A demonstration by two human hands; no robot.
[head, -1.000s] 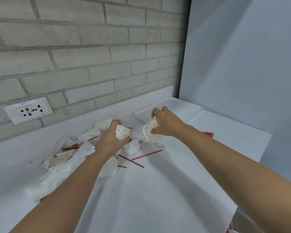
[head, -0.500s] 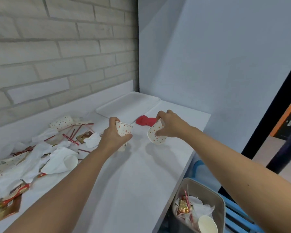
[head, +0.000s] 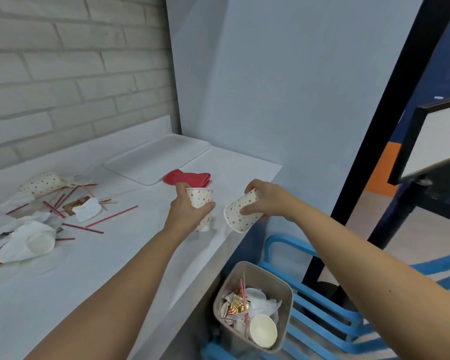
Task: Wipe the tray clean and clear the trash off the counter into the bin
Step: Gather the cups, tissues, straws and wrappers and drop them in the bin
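While the left hand (head: 185, 215) and right hand (head: 269, 201) each grasped a dotted paper cup (head: 200, 200), the bin (head: 287, 291) sat part-filled. Straws (head: 112, 216) and napkins (head: 87, 209) littered the tabletop (head: 115, 268).

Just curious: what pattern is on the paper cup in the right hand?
White paper cup: red-orange polka dots; head view.

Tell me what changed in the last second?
Both hands left the litter pile and moved right: the left hand holds an upright dotted paper cup over the counter, the right hand a tilted dotted paper cup at the edge, nearer the bin. Grips, tray and red cloth unchanged.
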